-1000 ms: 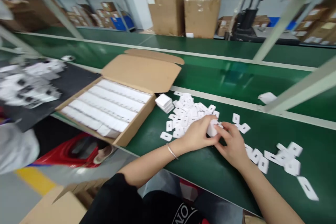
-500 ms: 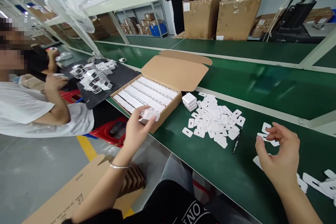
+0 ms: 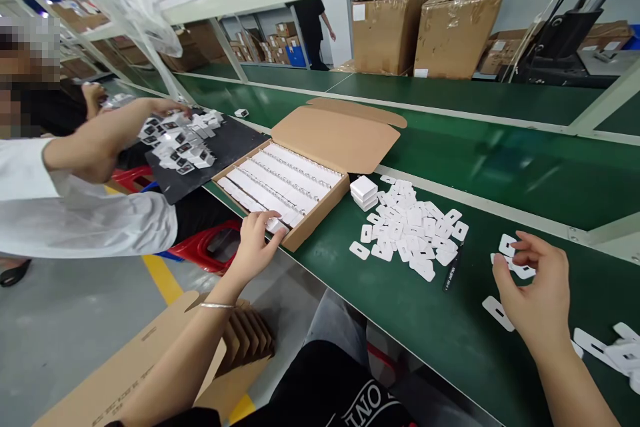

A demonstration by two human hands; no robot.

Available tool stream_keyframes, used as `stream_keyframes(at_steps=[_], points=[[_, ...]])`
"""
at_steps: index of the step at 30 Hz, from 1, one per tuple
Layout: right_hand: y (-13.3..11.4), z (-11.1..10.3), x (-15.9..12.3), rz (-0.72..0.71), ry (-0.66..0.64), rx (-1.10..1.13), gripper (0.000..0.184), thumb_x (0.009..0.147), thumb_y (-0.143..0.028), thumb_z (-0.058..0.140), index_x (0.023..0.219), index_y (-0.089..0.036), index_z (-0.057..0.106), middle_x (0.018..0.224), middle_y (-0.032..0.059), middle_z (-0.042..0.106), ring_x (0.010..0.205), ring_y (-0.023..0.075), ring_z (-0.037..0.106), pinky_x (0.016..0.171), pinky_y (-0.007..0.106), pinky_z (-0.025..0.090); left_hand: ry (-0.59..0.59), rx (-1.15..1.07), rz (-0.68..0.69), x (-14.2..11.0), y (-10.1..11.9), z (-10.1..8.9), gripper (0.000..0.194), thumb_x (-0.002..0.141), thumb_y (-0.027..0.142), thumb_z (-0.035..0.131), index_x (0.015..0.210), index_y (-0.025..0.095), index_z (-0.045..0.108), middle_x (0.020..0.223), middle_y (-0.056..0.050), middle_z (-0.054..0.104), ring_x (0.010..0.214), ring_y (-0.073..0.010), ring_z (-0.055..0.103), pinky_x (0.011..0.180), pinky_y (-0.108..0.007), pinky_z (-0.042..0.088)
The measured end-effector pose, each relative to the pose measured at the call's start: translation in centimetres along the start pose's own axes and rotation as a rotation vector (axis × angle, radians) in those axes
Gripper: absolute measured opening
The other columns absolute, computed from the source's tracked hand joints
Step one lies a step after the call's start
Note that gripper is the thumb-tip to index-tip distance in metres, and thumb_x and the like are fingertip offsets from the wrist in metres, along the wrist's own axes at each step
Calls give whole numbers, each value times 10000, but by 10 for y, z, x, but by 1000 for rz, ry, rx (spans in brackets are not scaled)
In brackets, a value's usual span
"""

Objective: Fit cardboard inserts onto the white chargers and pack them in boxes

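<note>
My left hand (image 3: pixel 256 243) is closed on a small white box (image 3: pixel 275 225) at the near corner of an open cardboard carton (image 3: pixel 320 217). Rows of white boxes (image 3: pixel 283 181) fill that carton, and its brown lid stands folded back. Over the bench at the right hovers my right hand (image 3: pixel 540 290), open, fingers curved and thumb apart, with nothing visible in it. Near its fingertips lie a few white cards with slots (image 3: pixel 507 244), and another slotted card (image 3: pixel 497 313) lies below them. Between my hands is a heap of similar white cards (image 3: pixel 407 223).
A short stack of white boxes (image 3: pixel 364 188) stands beside the carton. A black pen-like tool (image 3: pixel 453 270) lies by the heap. To the left, a co-worker's arm (image 3: pixel 105 130) reaches over white boxes on a black mat (image 3: pixel 230 143). Flattened cardboard (image 3: pixel 150 360) leans below the bench.
My left hand has lowered the small white box into the carton's near corner. My right hand has barely moved. The co-worker's arm has stretched out over the mat, and a person appears at the back.
</note>
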State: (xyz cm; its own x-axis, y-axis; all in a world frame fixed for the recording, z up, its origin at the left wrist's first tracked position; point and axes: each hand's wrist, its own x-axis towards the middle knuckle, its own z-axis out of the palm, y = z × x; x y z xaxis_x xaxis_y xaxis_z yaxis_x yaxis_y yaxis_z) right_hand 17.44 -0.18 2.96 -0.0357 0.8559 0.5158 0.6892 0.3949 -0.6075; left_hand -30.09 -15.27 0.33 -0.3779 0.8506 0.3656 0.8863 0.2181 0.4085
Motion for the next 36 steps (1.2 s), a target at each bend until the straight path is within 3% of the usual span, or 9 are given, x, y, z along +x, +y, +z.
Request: stream_keyframes(at_steps=[7,11,18,22,28,32,36], points=[[8,0,0,7,-41,-17,422,884,-424,610,1258,-227,619,876,83,573,1061,376,579,795,493,503,-26,70,-12,-11,-2,12,436,1057,413,387,1327,211,664,1188,-130,467,1242,-321,468,1145,-554,378],[11,1,1,-11,-49,-32,427,878,-425,619,1255,-226,622,899,81,575,982,352,580,773,487,504,-20,112,7,-19,-4,12,485,1081,422,330,1391,222,643,1286,-155,481,1232,-322,476,1137,-551,371],[25,1,2,36,-111,-93,385,894,-450,644,1204,-222,656,1017,152,570,954,375,589,659,475,482,34,95,39,-40,-1,20,442,1073,401,367,1419,241,590,1466,-172,468,1389,-355,431,1173,-558,340],[42,6,2,-47,-108,-198,312,907,-474,621,1074,-224,704,1013,170,561,1045,434,573,832,591,478,94,68,23,-48,8,29,422,1037,374,466,1429,233,534,1475,-182,446,1449,-371,399,1178,-573,353],[57,13,4,-105,-93,-213,363,893,-480,554,1018,-190,733,1016,136,564,1094,401,570,977,649,457,150,30,43,-40,12,30,376,980,307,559,1347,223,562,1393,-174,459,1396,-371,447,1181,-579,378],[47,5,11,-146,-36,-221,335,898,-447,535,1002,-195,732,1021,131,592,1073,382,589,970,623,471,243,-80,72,-45,14,29,420,964,275,577,1373,201,512,1390,-184,473,1362,-351,489,1154,-569,417],[8,-6,2,-137,-73,-159,270,910,-419,568,999,-223,731,992,105,627,878,306,647,729,459,550,387,-178,122,-66,26,38,253,936,228,566,1189,213,573,1189,-147,600,1169,-314,611,1022,-525,507]])
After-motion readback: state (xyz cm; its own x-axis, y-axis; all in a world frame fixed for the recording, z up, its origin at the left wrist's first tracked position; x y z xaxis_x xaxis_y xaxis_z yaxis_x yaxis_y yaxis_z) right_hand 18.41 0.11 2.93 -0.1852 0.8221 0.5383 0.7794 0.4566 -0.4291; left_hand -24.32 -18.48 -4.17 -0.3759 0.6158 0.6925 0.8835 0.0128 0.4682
